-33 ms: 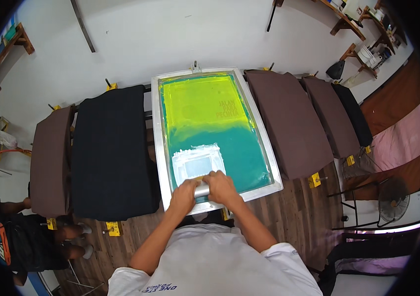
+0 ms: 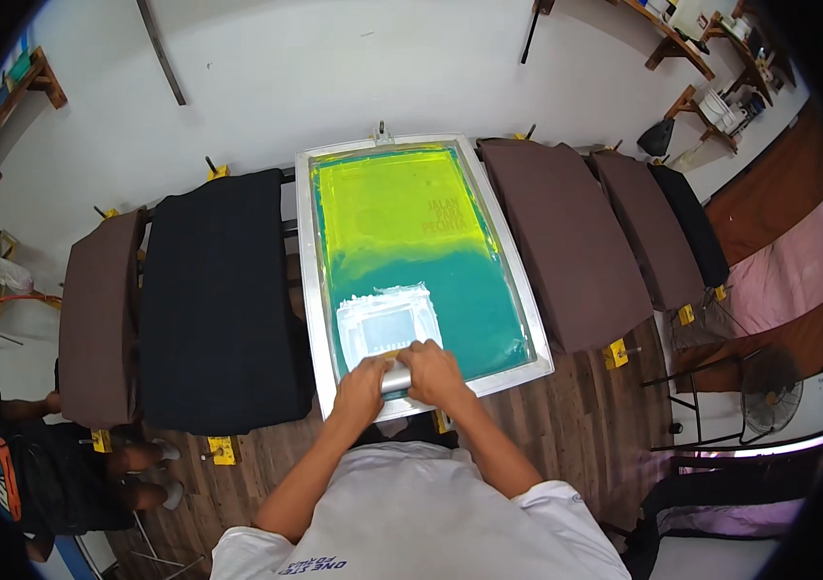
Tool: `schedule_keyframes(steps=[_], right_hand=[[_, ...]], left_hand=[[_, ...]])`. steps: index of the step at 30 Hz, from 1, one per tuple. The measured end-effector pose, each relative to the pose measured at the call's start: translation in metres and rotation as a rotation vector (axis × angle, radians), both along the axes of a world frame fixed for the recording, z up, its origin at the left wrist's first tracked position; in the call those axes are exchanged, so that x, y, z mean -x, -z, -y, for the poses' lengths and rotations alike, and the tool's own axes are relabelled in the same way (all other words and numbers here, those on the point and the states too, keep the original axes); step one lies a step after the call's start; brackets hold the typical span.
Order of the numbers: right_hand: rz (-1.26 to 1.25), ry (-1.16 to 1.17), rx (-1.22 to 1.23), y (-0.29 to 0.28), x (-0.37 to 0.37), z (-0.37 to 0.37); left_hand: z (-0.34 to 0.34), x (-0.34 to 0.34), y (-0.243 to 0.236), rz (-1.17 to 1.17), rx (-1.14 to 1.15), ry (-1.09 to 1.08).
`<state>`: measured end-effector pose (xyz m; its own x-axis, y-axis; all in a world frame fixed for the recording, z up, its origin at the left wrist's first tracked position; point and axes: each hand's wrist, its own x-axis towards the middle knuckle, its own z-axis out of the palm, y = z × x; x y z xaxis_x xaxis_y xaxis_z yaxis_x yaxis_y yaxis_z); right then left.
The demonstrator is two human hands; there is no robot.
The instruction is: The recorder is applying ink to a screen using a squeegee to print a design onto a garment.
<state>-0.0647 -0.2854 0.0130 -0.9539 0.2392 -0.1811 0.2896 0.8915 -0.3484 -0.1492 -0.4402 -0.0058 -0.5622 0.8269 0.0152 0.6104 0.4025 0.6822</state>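
Note:
Both my hands grip one squeegee [image 2: 395, 377] with a silver handle, at the near end of a screen printing frame [image 2: 537, 329]. My left hand [image 2: 361, 389] is wrapped round its left side, and my right hand [image 2: 433, 373] round its right side, thumbs close together. The mesh [image 2: 470, 300] is yellow-green in the far half and teal in the near half. White ink [image 2: 387, 314] forms a smeared rectangle just beyond the squeegee. The blade's lower edge is hidden by my hands.
Black [image 2: 213, 300] and brown cloth-covered [image 2: 97, 319] boards stand left of the frame; brown boards [image 2: 566, 242] and a black one [image 2: 690, 222] stand right. A person [image 2: 39, 454] is at the lower left. A fan [image 2: 771, 401] stands at the right, and shelves [image 2: 10, 116] hang on the wall.
My hands and the squeegee have moved slightly toward me. A little more of the inked area's near part shows, with small marks in it.

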Motion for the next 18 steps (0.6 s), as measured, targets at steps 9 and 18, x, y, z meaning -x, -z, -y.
schedule_keyframes(steps=[9, 18], right_hand=[[-0.04, 0.064, -0.041, 0.007, -0.037, 0.021], [-0.209, 0.589, 0.167, 0.005, -0.132, 0.005]], left_hand=[[0.012, -0.026, -0.007, -0.082, -0.003, 0.008], [0.01, -0.018, -0.009, -0.095, 0.067, 0.075]])
